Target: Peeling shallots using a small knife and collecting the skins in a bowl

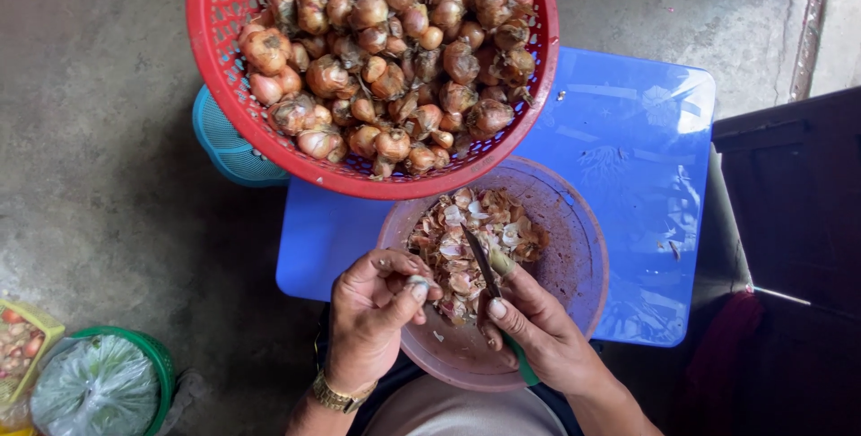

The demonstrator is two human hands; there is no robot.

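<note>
Shallots [395, 59] fill the red basket [208, 50] at upper centre, while below the left hand [372, 319] pinches one over the peel-catching pink bowl [587, 265], right hand [538, 328] gripping a knife [482, 261].

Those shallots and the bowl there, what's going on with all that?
A person is peeling shallots over a pink bowl that holds a pile of skins. The left hand pinches a small shallot, while the right hand holds a knife with its blade over the skins. A red basket heaped with unpeeled shallots sits behind the bowl, partly on a blue stool.
</note>
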